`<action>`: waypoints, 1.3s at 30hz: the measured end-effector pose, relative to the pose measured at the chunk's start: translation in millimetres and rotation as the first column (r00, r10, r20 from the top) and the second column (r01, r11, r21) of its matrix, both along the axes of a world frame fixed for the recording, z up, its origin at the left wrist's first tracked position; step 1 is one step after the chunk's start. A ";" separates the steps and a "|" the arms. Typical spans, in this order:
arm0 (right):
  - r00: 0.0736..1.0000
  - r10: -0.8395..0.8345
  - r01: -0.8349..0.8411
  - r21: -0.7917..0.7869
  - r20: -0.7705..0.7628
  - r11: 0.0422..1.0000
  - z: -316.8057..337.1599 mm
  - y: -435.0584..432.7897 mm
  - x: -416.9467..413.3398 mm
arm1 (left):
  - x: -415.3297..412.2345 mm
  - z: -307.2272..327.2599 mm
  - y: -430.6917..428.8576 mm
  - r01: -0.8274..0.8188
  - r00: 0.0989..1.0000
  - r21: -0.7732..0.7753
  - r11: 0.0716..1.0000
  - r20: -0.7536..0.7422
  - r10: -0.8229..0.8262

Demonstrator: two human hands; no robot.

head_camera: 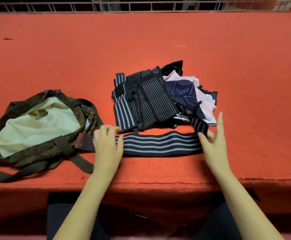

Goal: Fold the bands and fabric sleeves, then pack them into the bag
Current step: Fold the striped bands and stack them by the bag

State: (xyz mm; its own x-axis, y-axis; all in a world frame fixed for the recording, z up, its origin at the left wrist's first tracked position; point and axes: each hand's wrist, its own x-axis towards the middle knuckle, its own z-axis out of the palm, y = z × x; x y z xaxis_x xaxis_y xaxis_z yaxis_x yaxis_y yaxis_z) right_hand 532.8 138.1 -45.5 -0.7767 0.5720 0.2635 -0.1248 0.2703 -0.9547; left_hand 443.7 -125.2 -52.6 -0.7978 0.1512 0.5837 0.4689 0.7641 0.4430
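The person's forearms are reaching out over a dark lap toward the red worktop. At the far left the bag is lying on its side, its mouth gaping and its pale lining showing, with nothing packed that I can see. Just beside it the left hand is resting on the left end of a striped band. Its fingers are bent over the cloth, though I cannot tell whether they are actually gripping or only pressing. A dark tab is poking out past that hand toward the bag.

The band is lying stretched flat along the near edge of the worktop. Behind it a pile of more striped bands and pink and navy sleeves is waiting unfolded. At the right the right hand is pinching the band's far end between thumb and fingers, where the cloth is turning upward, with one finger pointing straight up.

To my eye the first fold is only starting. Next, the right end needs carrying over to meet the left, edges kept square while the left hand pins its end down.
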 end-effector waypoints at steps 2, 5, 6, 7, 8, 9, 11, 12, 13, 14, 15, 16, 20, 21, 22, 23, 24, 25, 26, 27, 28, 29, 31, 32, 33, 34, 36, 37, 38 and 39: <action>0.994 0.107 -0.109 0.083 0.031 0.991 4.6 -33.2 -11.0 | 3.1 12.6 26.0 0.159 0.894 0.296 0.942 0.361 -0.264; 0.966 0.236 -0.254 0.213 0.108 0.943 4.5 -84.6 -23.4 | 1.3 25.5 52.9 -0.059 0.521 0.613 0.788 0.692 -0.500; 0.948 0.285 -0.312 0.235 0.142 0.920 4.8 -98.2 -24.3 | 0.8 24.5 52.4 -0.064 0.526 0.629 0.775 0.681 -0.509; 0.923 0.342 -0.378 0.239 0.178 0.895 4.7 -107.8 -25.3 | 0.4 23.4 47.3 -0.038 0.576 0.616 0.787 0.657 -0.486; 0.885 0.413 -0.456 0.224 0.213 0.861 4.3 -113.2 -26.0 | -0.1 21.7 39.2 0.007 0.651 0.572 0.820 0.620 -0.438; 0.840 0.485 -0.532 0.190 0.244 0.825 4.6 -114.6 -25.6 | -2.9 17.1 30.4 0.026 0.700 0.543 0.839 0.590 -0.403; 0.785 0.571 -0.609 0.136 0.239 0.781 7.2 -110.1 -23.6 | -5.6 15.7 14.2 -0.010 0.714 0.544 0.839 0.591 -0.375; 0.801 0.564 -0.595 0.159 0.201 0.788 9.5 -106.6 -22.9 | -6.9 14.3 6.1 -0.030 0.720 0.528 0.849 0.601 -0.348; 0.846 0.513 -0.533 0.226 0.142 0.816 11.8 -102.3 -23.6 | -6.7 16.3 -3.0 -0.050 0.750 0.493 0.868 0.593 -0.293; 0.903 0.425 -0.424 0.304 0.068 0.853 13.8 -96.4 -25.7 | -7.7 16.4 -12.4 -0.079 0.794 0.432 0.899 0.572 -0.205; 0.948 0.317 -0.298 0.366 0.009 0.881 11.6 -88.0 -29.7 | -7.8 16.3 -21.8 -0.110 0.841 0.387 0.915 0.528 -0.122; 0.977 0.213 -0.187 0.431 -0.011 0.883 9.7 -79.8 -34.0 | -6.8 16.7 -30.9 -0.145 0.873 0.351 0.925 0.486 -0.047; 0.954 0.142 -0.190 0.168 0.263 0.967 -4.5 -58.6 -42.8 | -11.0 6.7 -51.4 -0.204 0.872 0.270 0.941 0.488 0.049; 0.923 0.220 -0.243 0.035 0.315 0.969 -6.5 -59.5 -43.1 | -12.0 3.1 -52.9 -0.207 0.867 0.256 0.944 0.494 0.056; 0.905 0.265 -0.273 -0.023 0.333 0.962 -5.2 -61.5 -43.3 | -12.9 0.4 -53.7 -0.211 0.869 0.258 0.943 0.492 0.060; 0.892 0.288 -0.288 -0.052 0.348 0.956 -4.0 -63.0 -45.2 | -13.6 -1.5 -54.2 -0.214 0.872 0.268 0.939 0.487 0.059; 0.879 0.319 -0.305 -0.096 0.356 0.948 -2.1 -65.3 -48.2 | -13.1 -2.5 -54.6 -0.217 0.872 0.281 0.935 0.487 0.056; 0.865 0.353 -0.317 -0.157 0.358 0.935 0.3 -68.4 -51.6 | -12.4 -3.9 -55.1 -0.220 0.870 0.296 0.930 0.491 0.049; 0.852 0.381 -0.324 -0.210 0.358 0.922 1.9 -71.8 -55.3 | -12.1 -5.0 -56.0 -0.221 0.866 0.315 0.923 0.498 0.037; 0.848 0.394 -0.323 -0.244 0.353 0.914 0.6 -74.9 -59.1 | -12.4 -6.2 -57.5 -0.223 0.863 0.332 0.916 0.505 0.027; 0.855 0.387 -0.314 -0.251 0.345 0.916 -3.0 -76.2 -62.9 | -13.1 -6.5 -58.8 -0.227 0.858 0.343 0.912 0.514 0.020; 0.868 0.375 -0.306 -0.245 0.325 0.920 -4.5 -77.6 -64.7 | -13.7 -5.8 -59.6 -0.226 0.853 0.351 0.909 0.522 0.011; 0.902 0.321 -0.272 -0.196 0.289 0.942 -6.8 -74.6 -64.3 | -14.8 -2.9 -56.1 -0.205 0.847 0.366 0.908 0.531 -0.022; 0.920 0.286 -0.247 -0.169 0.268 0.954 -6.2 -70.2 -62.9 | -15.1 0.1 -51.0 -0.181 0.849 0.376 0.909 0.526 -0.049; 0.937 0.254 -0.222 -0.153 0.240 0.963 -5.3 -63.0 -60.4 | -15.1 3.6 -43.6 -0.149 0.853 0.384 0.911 0.515 -0.078; 0.950 0.222 -0.195 -0.136 0.220 0.971 -4.5 -53.0 -57.4 | -14.5 6.5 -33.9 -0.114 0.855 0.382 0.917 0.508 -0.106; 0.968 0.153 -0.133 -0.114 0.199 0.985 -4.0 -28.4 -50.8 | -11.7 9.2 -12.2 -0.047 0.856 0.346 0.937 0.498 -0.141; 0.972 0.128 -0.108 -0.107 0.200 0.988 -3.7 -16.7 -46.5 | -9.8 8.4 -2.0 -0.023 0.859 0.322 0.946 0.491 -0.147; 0.970 0.118 -0.096 -0.109 0.211 0.989 -3.0 -7.5 -41.3 | -8.4 5.9 6.4 -0.008 0.864 0.305 0.952 0.482 -0.147; 0.968 0.128 -0.103 -0.128 0.214 0.986 -3.0 -2.0 -36.4 | -6.7 3.0 12.4 -0.008 0.869 0.302 0.953 0.474 -0.142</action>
State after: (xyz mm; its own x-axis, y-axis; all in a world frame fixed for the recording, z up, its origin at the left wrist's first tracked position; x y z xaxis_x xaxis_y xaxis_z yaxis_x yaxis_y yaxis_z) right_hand 496.4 136.1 -48.5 -0.8708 0.4913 0.0158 0.0686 0.1534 -0.9858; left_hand 437.0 -112.8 -49.6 -0.9833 0.1022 0.1503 0.1818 0.5439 0.8192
